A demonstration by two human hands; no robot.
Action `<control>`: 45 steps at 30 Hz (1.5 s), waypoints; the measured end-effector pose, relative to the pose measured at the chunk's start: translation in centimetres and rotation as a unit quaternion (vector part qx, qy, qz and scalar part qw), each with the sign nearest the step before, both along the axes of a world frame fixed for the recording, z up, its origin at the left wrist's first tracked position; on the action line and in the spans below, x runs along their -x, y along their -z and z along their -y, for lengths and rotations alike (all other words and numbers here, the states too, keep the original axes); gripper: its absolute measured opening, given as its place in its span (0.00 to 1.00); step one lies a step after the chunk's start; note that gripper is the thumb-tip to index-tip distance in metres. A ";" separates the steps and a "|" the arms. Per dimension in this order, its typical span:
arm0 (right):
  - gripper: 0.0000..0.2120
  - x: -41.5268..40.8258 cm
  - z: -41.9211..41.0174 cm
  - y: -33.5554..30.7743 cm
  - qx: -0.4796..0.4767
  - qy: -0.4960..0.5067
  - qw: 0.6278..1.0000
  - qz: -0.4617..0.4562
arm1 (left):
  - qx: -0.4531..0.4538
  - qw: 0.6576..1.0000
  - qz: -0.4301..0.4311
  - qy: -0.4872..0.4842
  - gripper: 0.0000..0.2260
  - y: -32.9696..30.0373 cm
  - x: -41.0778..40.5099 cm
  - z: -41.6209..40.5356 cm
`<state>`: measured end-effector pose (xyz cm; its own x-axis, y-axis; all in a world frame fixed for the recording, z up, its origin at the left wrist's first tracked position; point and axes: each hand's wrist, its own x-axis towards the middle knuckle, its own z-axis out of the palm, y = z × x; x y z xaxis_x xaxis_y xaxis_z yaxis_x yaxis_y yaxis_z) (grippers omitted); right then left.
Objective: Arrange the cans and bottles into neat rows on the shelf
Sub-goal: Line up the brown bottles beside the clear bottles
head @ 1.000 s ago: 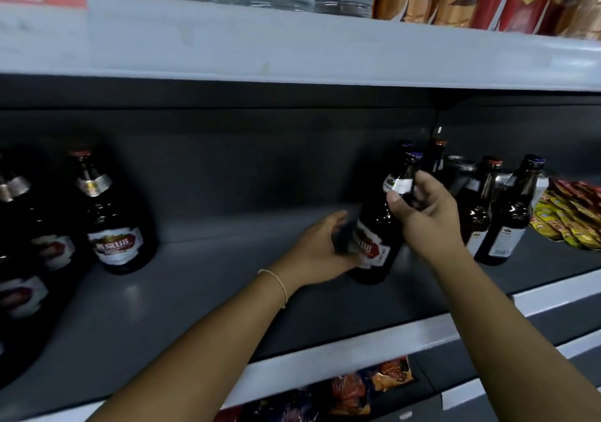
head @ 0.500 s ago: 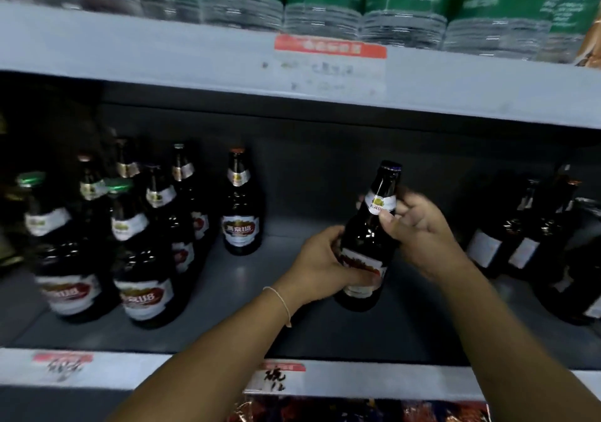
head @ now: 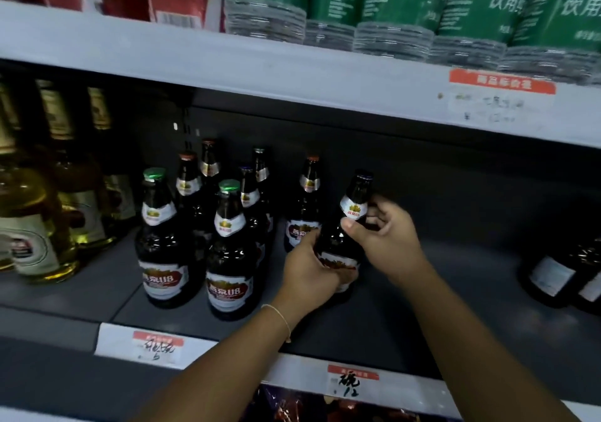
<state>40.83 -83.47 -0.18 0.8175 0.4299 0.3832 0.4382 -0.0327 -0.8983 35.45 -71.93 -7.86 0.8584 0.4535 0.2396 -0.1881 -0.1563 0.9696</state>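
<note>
Grey store shelf [head: 455, 291], dark beer bottles [head: 227, 252], price tags [head: 156, 345]

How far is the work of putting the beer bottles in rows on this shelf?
Done: a cluster of dark beer bottles already stands in rough rows on the grey shelf. In hand: the left hand grips the body and the right hand the neck of one dark bottle beside them. Left: the dark bottles at the far right stand apart.

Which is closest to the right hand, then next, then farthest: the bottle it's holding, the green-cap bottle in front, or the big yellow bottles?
1. Held bottle, gripped by right hand.
2. Front green-cap bottle, left of it.
3. Yellow bottles, far left.
</note>
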 end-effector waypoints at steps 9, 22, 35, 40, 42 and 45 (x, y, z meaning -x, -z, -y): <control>0.17 1.1 -4.6 0.8 -0.038 0.001 0.999 0.003 | -0.005 0.998 0.036 -0.053 0.29 0.9 1.5 -2.3; 0.17 1.4 -7.3 2.3 -0.004 0.008 1.000 0.015 | -0.138 0.987 -0.051 -0.067 0.38 2.5 4.0 -1.8; 0.24 0.5 -8.1 3.2 0.047 0.014 0.998 0.045 | -0.141 0.989 -0.023 -0.027 0.35 4.1 4.5 -3.2; 0.18 0.7 -8.0 4.1 0.035 0.030 0.997 0.066 | -0.097 0.995 -0.016 -0.015 0.35 4.3 4.5 -3.6; 0.18 0.7 -8.1 4.5 0.029 0.033 0.997 0.067 | -0.101 0.995 -0.018 -0.015 0.35 4.4 4.5 -3.6; 0.19 0.6 -8.2 4.8 0.032 0.040 0.996 0.073 | -0.110 0.994 -0.020 -0.016 0.35 4.6 4.4 -3.6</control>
